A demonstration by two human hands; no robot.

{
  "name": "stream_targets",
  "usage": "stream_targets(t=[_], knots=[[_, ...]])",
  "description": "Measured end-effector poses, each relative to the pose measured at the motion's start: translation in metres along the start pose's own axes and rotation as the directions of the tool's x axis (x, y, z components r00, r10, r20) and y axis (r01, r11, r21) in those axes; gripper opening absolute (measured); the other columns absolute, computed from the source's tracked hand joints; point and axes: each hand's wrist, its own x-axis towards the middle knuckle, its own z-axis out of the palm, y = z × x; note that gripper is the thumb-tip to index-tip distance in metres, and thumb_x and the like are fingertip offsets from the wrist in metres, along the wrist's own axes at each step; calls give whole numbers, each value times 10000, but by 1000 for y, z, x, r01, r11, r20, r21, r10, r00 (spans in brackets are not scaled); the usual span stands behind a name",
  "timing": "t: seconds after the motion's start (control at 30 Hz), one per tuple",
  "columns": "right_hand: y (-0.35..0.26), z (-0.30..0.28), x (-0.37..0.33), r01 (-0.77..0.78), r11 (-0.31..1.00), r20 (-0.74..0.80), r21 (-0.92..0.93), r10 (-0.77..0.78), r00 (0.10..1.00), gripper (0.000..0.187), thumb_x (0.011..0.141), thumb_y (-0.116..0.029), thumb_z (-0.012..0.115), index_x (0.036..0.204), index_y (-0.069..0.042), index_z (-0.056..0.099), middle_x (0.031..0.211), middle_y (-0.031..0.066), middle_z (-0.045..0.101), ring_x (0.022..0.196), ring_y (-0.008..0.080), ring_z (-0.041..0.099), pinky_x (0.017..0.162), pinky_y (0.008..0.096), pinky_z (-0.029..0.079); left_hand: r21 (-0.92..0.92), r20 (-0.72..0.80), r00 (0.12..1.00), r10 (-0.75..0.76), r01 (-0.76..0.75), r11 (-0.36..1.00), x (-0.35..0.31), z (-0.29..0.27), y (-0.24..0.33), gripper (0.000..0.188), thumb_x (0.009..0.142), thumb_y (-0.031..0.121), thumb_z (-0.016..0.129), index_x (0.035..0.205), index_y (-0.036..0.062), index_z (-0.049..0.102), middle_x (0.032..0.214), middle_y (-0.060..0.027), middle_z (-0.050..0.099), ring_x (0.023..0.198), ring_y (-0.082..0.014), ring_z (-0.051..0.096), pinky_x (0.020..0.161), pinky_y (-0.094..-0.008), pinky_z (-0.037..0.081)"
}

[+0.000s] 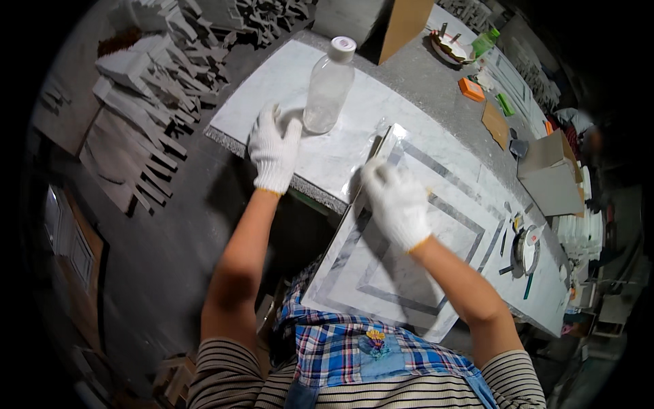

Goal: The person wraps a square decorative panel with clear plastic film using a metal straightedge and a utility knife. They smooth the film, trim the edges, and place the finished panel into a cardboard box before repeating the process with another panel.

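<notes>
Right hand (397, 202), in a white knit glove, lay palm down with fingers loosely curled on the upper corner of the tile (402, 266); whether it gripped anything could not be told. Left hand (274, 148), likewise gloved, rested flat and open on the slab (327, 153), fingers spread, holding nothing, just beside the base of the bottle (330, 85). The tile was a square panel of white veined marble inlaid with nested grey bands forming square frames; it lay flat on the bench, turned so that one corner pointed away toward the bottle and the opposite corner toward the person's chest, its near edge overhanging the bench. A thin clear film (371, 153) lay crumpled at the far corner under the right glove. The slab was white marble, smooth on top with a rough speckled edge. The bottle was clear plastic, cylindrical, white-capped, standing upright on the slab. Further right on the bench (436, 75), grey and matt: an orange block (471, 89), cardboard pieces (495, 123), a tape roll (526, 249).
</notes>
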Motion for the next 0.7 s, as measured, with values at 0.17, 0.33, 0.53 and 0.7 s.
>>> stream_targets(t=[0.17,0.33,0.53,0.7], knots=[[-28,-18,-29,122,983,177,137,-146,973,464,808,-82,584,1271,-63,564,1030,92,630,814,287,633,690,431,536,243,-5,992,123,-118,963,12,3,-9,485,875,257,707,1304,48,617,1223,-173,693,1145,-348,646,1004,-444,500],[59,8,28,-184,982,-49,-29,183,982,184,847,-145,647,1023,-93,630,937,125,657,742,334,636,589,452,518,204,-7,985,171,-166,965,12,10,-10,452,877,272,701,1270,55,646,1183,-167,707,1113,-349,654,985,-454,504],[-15,-6,7,-100,993,133,-63,108,985,357,820,-62,615,1174,-29,584,975,174,626,827,307,635,639,427,535,217,-25,986,168,-158,963,11,7,-14,435,862,285,696,1235,61,674,1158,-182,709,1101,-371,648,982,-478,499],[-25,-11,-12,-64,992,111,113,51,992,341,847,-71,607,1188,-68,611,1000,150,639,815,333,654,648,457,541,212,-23,986,167,-158,964,10,4,-10,426,858,279,698,1222,58,680,1126,-180,712,1078,-374,652,965,-477,507]])
